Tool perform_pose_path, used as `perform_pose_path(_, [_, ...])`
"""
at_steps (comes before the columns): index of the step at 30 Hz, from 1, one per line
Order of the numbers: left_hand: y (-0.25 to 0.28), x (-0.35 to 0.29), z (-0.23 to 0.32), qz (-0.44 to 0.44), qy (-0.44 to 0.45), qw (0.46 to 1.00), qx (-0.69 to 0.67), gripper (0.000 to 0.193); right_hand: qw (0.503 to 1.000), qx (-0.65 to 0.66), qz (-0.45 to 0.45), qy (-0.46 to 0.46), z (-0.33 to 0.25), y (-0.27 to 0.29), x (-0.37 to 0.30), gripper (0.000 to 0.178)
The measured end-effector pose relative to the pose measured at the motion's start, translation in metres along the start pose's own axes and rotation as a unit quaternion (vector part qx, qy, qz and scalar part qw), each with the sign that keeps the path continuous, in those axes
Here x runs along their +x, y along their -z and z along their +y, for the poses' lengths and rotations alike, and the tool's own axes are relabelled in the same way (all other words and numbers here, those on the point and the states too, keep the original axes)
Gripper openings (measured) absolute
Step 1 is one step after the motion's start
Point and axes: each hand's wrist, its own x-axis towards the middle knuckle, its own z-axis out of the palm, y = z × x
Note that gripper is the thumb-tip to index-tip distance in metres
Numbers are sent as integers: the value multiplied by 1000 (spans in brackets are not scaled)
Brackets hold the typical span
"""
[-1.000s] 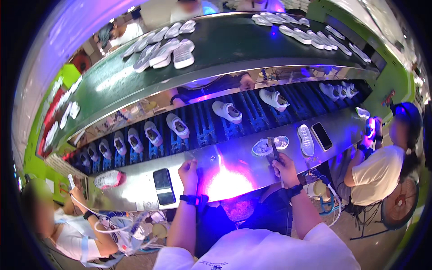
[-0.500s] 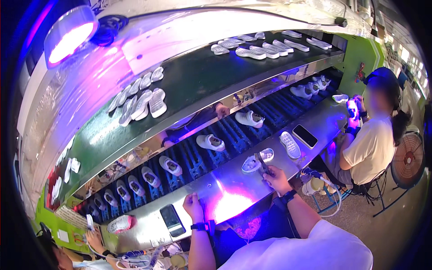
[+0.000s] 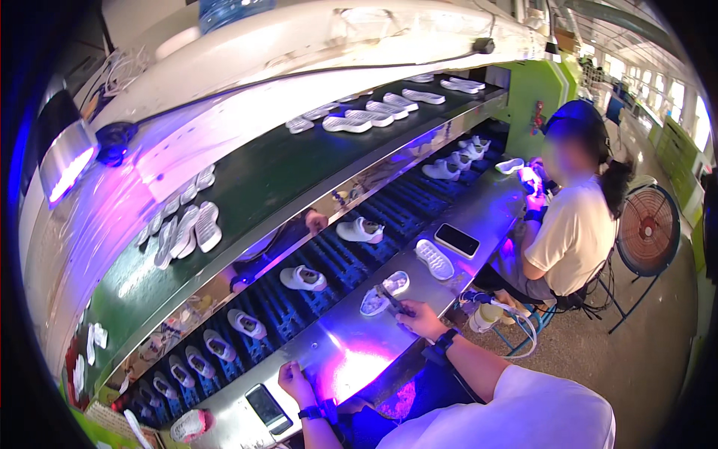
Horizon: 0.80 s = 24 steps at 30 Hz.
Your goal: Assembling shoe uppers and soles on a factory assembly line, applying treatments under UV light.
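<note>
Two hands at a lit steel tabletop [image 3: 359, 352] beside a shoe conveyor.

The left hand [image 3: 296, 382] rests on the tabletop, fingers curled, gripping nothing I can make out; a dark phone [image 3: 268, 408] lies just beside it. The right hand [image 3: 420, 320] closes its fingers on a dark brush [image 3: 392, 298] touching a pale shoe sole [image 3: 384, 292]. Beyond, white shoes [image 3: 303, 278] ride the blue belt [image 3: 340, 262].

Two shoes [image 3: 384, 293] are set side by side on the metal bench [image 3: 479, 217], with a sole [image 3: 434, 259] and a phone [image 3: 456, 240] to their right, the lower conveyor [image 3: 336, 262] behind them and the upper conveyor [image 3: 262, 179] above it.
</note>
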Motion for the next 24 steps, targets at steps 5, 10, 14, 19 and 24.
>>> perform_pose_path(5, [1,-1,0,-32,29,999,-3,11,1000,-5,-3,10,5,4,-1,32])
perform_pose_path(10, [8,7,-17,-55,56,996,-53,12,999,-6,-12,29,5,6,1,32])
perform_pose_path(14, [6,12,-26,-51,42,996,-56,12,999,-4,-22,23,9,8,6,33])
perform_pose_path(19, [1,9,-24,-52,27,998,-22,11,999,-6,-27,19,6,10,6,33])
perform_pose_path(24, [-6,5,-13,-58,31,998,-12,10,999,-3,-9,34,6,14,4,31])
